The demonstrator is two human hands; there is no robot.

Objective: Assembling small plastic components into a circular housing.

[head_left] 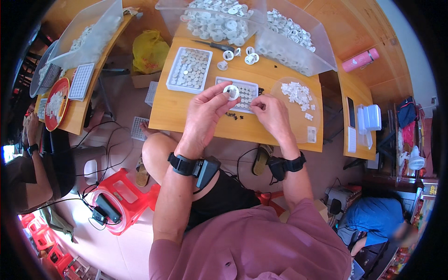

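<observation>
My left hand [205, 114] pinches a small white round disc [231, 91] between thumb and fingers, held just over a white grid tray [249, 87] filled with similar discs. My right hand [273, 116] rests on the wooden table [172, 112] at that tray's right front corner, fingers curled; whether it holds a small part I cannot tell. Tiny dark pieces [233, 115] lie between my hands. A second white grid tray [190, 70] full of round parts sits further left.
Two clear bins [298, 44] of white discs stand at the table's back, with a screwdriver [215, 45] and loose discs before them. A clear lid [298, 100] holds white bits at right. A red stool [123, 198] stands at lower left. Other people sit on both sides.
</observation>
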